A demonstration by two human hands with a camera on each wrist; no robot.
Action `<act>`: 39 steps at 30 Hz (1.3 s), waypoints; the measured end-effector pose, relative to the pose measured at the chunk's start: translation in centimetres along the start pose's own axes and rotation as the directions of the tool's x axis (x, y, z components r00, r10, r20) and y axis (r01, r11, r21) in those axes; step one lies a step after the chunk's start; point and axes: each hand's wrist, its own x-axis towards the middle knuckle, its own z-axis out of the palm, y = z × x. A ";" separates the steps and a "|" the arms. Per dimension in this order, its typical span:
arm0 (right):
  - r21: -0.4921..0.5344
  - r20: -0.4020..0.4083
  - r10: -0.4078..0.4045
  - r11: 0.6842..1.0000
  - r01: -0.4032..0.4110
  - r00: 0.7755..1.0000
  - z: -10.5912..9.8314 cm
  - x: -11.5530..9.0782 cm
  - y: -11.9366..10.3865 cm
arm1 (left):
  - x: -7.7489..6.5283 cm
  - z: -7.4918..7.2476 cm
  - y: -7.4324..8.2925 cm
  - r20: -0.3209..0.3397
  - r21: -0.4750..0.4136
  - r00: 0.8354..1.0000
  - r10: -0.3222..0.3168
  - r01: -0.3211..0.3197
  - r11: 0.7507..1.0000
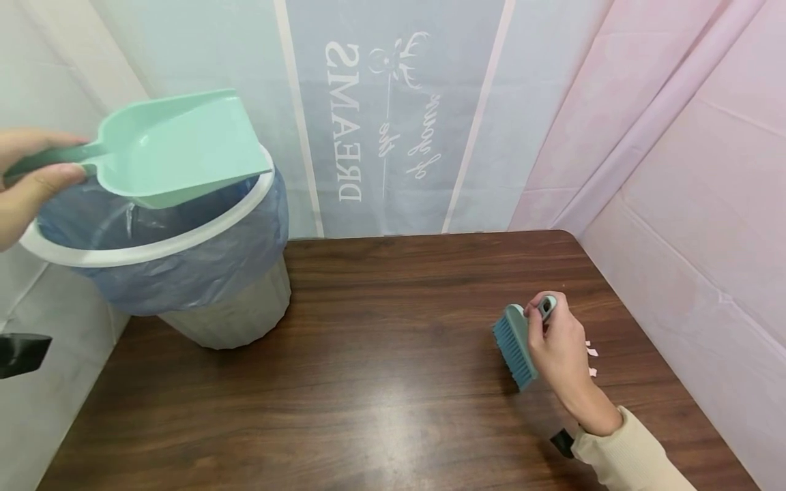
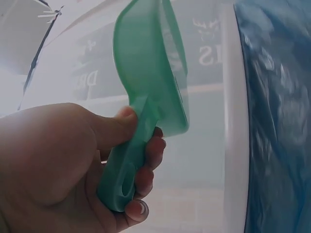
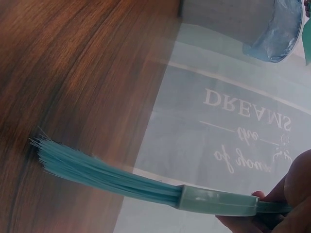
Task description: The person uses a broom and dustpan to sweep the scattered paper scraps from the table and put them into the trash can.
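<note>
My left hand [image 1: 31, 181] grips the handle of a mint-green dustpan [image 1: 184, 143], thumb on one side and fingers curled on the other, as the left wrist view shows. The dustpan is over the mouth of a trash bin [image 1: 224, 307] lined with a blue bag [image 1: 202, 279]. At the right of the table, my right hand [image 1: 559, 344] holds a hand brush [image 1: 514, 346] by its handle. Its teal bristles [image 3: 92, 170] point down toward the wood. Small white paper scraps [image 1: 592, 352] lie just right of that hand, partly hidden behind it.
The bin stands at the back left of the dark wooden table [image 1: 368, 354]. A printed curtain [image 1: 393, 136] hangs behind the table's far edge, and pale pink cloth [image 1: 706, 225] lines the right side. A black object [image 1: 23, 354] shows at the left edge.
</note>
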 end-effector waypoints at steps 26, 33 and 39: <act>0.025 -0.018 -0.011 1.000 0.011 1.000 0.3 -0.2 0.1 | -0.9 2.6 11.7 0.475 0.036 0.877 -0.075 0.066 0.997; 0.022 -0.023 -0.011 1.000 0.012 1.000 0.3 -0.2 0.0 | -1.6 4.5 15.4 0.452 -0.072 0.890 -0.055 0.098 0.993; 0.024 -0.024 -0.012 1.000 0.012 1.000 0.2 -0.2 0.0 | -3.0 7.2 17.0 0.443 -0.184 0.896 0.039 0.048 0.982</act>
